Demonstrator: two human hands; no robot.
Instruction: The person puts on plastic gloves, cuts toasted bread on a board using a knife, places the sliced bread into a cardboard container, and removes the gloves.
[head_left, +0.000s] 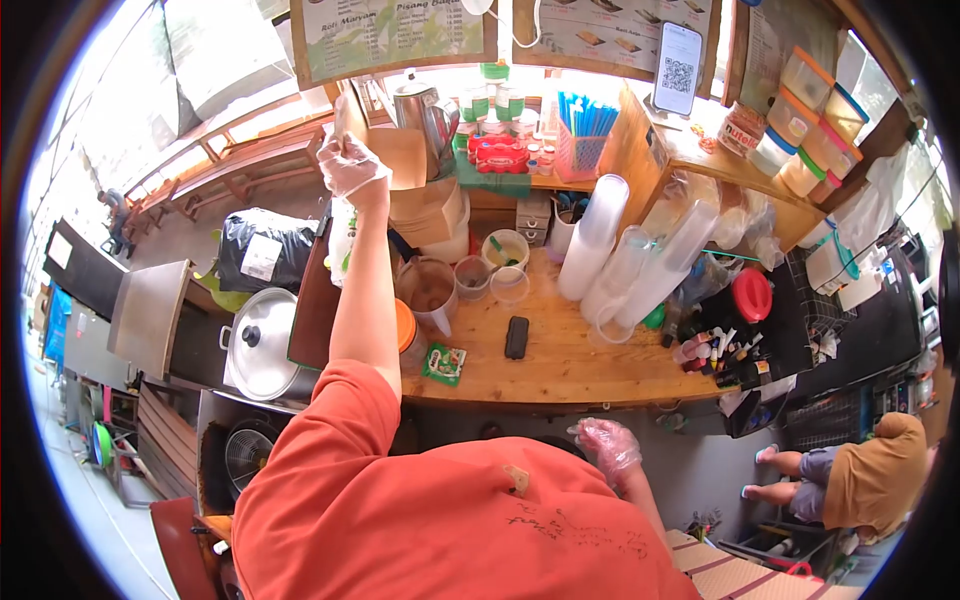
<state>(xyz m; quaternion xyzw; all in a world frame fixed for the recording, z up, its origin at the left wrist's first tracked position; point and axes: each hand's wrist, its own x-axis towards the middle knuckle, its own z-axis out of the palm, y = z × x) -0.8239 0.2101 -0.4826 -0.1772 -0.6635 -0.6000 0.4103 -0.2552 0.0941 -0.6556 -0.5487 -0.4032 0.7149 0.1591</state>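
My left hand (352, 172), in a clear plastic glove, is raised at the end of my outstretched arm. Its fingers are pinched together beside a pale tan strip (349, 112); whether they hold it is unclear. Close to that hand are brown cardboard food boxes (425, 215) and a steel jug (420, 112). Low in front of my body is my right hand (608, 447), also gloved. Its fingers curl inward, and nothing shows in them. It hangs just off the front edge of the wooden counter (560, 375).
On the counter stand stacked plastic cups (594, 238), an orange-lidded jar (408, 328), a green sachet (444, 364) and a small black case (516, 338). A large lidded pot (263, 343) is at left. Another person (875, 475) is at lower right.
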